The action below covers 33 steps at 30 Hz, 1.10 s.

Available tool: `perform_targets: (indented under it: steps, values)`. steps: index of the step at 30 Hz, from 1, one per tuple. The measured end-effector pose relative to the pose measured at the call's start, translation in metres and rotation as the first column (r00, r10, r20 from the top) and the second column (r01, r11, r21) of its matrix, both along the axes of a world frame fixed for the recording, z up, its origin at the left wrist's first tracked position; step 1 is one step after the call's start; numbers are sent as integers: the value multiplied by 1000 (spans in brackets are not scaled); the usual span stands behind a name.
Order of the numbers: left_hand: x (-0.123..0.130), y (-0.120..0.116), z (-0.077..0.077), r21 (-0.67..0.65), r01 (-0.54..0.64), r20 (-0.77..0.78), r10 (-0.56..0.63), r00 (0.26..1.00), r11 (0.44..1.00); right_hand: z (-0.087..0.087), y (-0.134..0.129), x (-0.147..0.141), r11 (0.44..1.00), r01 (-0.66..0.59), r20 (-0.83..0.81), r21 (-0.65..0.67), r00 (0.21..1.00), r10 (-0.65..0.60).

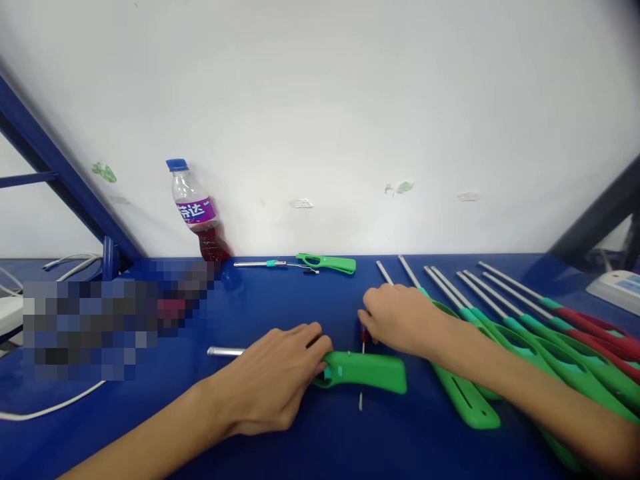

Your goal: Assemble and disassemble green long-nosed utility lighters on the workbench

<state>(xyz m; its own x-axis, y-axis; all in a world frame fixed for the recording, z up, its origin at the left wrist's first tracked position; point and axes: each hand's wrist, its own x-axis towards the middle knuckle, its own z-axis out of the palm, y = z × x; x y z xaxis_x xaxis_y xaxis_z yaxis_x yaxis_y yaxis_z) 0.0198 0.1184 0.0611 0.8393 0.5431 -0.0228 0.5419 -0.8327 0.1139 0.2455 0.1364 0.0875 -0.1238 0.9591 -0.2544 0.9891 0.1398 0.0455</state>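
Observation:
A green stick lighter (370, 372) with a metal barrel lies across the blue table, its barrel pointing left. My left hand (280, 377) is closed around its trigger end and hides part of the barrel. Just beyond the lighter's handle, my right hand (400, 317) grips a red-handled screwdriver (364, 335). Its thin shaft points toward me and meets the far edge of the green handle. A small pale tip shows on the near side of the handle; whether it belongs to the screwdriver I cannot tell.
Several assembled lighters (470, 400), green and red, lie on the right, partly under my right forearm. At the back are a green half-shell (337, 265) and a loose barrel with wires (253, 265). A soda bottle (197, 210) stands by the wall (320, 120). A white cable (55, 410) runs left.

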Motion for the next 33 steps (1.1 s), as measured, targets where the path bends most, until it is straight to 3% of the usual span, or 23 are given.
perform_targets:
  steps: [8, 15, 19, 26, 29, 33]
  values:
    - [-10, 9, -7, 45, -43, 99, 38, 994, 998, 2, 21, 14, 996, 76, -28, 49, 997, -75]
    - [-5, -4, -7, 94, 172, 116, -182, 976, 981, -1, 13, 9, 996, 25, -122, 86, 992, -14]
    - [0, -19, -11, 130, 226, 119, -241, 963, 966, -9, 9, 4, 994, -13, -165, 108, 986, 31]
    - [-1, -33, -23, 98, -69, 164, 52, 985, 993, -11, 14, 13, 996, -62, -190, 60, 979, 72]
    - [-2, -31, -27, 127, -98, 200, 71, 977, 987, -7, 20, 19, 996, -69, -243, 63, 966, 83]
    - [0, -38, -27, 232, -72, 325, -8, 946, 970, 8, 24, 32, 987, -81, -365, 138, 922, 127]
